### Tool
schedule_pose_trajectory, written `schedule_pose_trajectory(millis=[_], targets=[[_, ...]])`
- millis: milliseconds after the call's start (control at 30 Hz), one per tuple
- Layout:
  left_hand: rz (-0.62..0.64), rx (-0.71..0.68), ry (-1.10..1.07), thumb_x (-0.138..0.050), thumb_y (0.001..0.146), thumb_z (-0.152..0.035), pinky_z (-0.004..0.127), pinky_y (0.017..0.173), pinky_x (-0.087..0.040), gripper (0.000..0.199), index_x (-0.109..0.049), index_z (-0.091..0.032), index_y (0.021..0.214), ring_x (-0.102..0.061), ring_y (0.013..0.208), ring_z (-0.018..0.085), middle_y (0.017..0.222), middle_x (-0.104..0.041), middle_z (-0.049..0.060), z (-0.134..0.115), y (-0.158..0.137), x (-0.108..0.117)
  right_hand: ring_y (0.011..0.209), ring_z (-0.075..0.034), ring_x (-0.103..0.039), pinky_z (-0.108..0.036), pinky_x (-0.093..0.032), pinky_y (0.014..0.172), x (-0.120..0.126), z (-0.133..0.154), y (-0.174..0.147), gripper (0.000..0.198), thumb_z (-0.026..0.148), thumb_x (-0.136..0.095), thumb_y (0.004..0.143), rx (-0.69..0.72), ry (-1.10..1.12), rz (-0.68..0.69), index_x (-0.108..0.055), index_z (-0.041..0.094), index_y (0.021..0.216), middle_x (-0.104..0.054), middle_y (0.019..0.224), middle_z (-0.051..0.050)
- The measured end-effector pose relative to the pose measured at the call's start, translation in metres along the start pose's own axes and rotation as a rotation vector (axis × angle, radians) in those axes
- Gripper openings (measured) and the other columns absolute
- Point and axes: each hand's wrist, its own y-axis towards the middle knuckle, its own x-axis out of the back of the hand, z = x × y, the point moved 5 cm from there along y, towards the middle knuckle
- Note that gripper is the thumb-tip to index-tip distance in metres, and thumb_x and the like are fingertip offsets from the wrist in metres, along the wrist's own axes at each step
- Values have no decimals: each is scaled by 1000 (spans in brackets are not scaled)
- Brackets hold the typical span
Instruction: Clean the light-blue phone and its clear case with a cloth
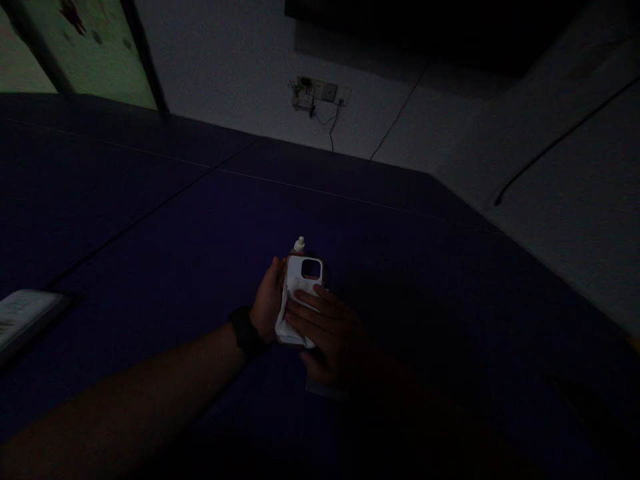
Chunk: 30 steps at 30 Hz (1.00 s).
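Dim room, dark blue floor (200, 220), low light so detail is limited.

Left hand (269, 297), black watch (245, 330) on the wrist: fingers clamped on a phone case (296, 267) along its left edge. Case is white with a brown rim, back side up, camera cutout toward the wall. It's held well apart from the floor's wall-side edge; can't tell if it touches the floor.

Right hand (334, 327): fingers straight, slightly apart, laid flat on a white cloth (297, 285) spread over the lower part of the case back. Thumb is off to the side, below the case.

Small white nozzle bottle (299, 244) just past the case's top edge; lower part hidden. Flat object (327, 392) partly under the right hand, too dark to identify.

White box (31, 317) on the floor, at far left of view, well apart from the hands.

Wall (225, 80) at the floor's far edge: sockets (325, 91) with plugs in, thin cable (395, 120) running up to a dark TV (425, 30). Lit glass door (100, 47) at the floor's far-left corner.
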Motion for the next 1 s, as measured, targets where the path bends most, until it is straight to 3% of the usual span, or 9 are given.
schedule_pose_trajectory(millis=[67, 200, 300, 400, 600, 700, 800, 1000], targets=[[19, 28, 13, -56, 98, -58, 32, 69, -52, 45, -69, -19, 115, -69, 72, 21, 89, -75, 8, 1, -1, 0, 142, -26, -56, -51, -38, 125, -2, 0, 0, 55, 30, -55, 84, 36, 14, 32, -68, 14, 135, -70, 141, -12], [26, 25, -35, -57, 98, -57, 28, 64, -50, 43, -70, -19, 113, -64, 65, 16, 87, -74, 6, 2, -2, -2, 129, -22, -66, -49, -37, 126, 3, -4, -3, 43, 24, -52, 87, 29, -8, -75, -75, 21, 123, -79, 125, -5], [-1, -2, -49, -56, 100, -52, 27, 67, -51, 38, -71, -18, 110, -65, 68, 15, 88, -73, 5, 0, -1, -2, 134, -24, -62, -50, -38, 126, 3, -4, -2, 47, 21, -52, 88, -47, -55, -69, -70, 16, 131, -74, 135, -8], [-33, -16, -21, -53, 101, -51, 29, 73, -53, 38, -71, -18, 110, -68, 75, 18, 88, -73, 6, -1, -1, -3, 143, -27, -55, -50, -38, 126, 0, 0, 2, 53, 28, -55, 89, -25, -37, 4, -65, 10, 138, -66, 145, -12], [-3, 6, -51, -53, 101, -53, 28, 66, -50, 40, -71, -18, 107, -62, 65, 16, 84, -72, 5, -2, -2, -7, 128, -22, -67, -48, -35, 128, 5, -2, 0, 40, 22, -51, 90, -13, -45, -87, -75, 22, 122, -78, 128, -3], [-24, 0, -61, -52, 102, -50, 28, 70, -51, 38, -71, -17, 105, -64, 69, 16, 85, -72, 5, -2, 0, -5, 137, -24, -61, -49, -33, 128, 1, -2, 0, 46, 24, -52, 90, -60, -80, -32, -69, 18, 133, -71, 139, -6], [-25, 7, -54, -52, 102, -51, 29, 71, -51, 39, -71, -18, 107, -65, 72, 17, 86, -72, 5, -1, 2, -2, 140, -25, -58, -49, -31, 129, -1, 2, 3, 49, 29, -56, 90, -22, -74, -7, -65, 16, 137, -69, 142, -7], [7, -1, -46, -51, 101, -55, 31, 71, -51, 41, -69, -20, 112, -67, 72, 19, 90, -73, 6, 0, -2, -5, 107, -17, -75, -38, -38, 121, 14, 0, 4, 21, 21, -58, 93, 3, -165, -252, -73, 23, 109, -83, 113, 0]])
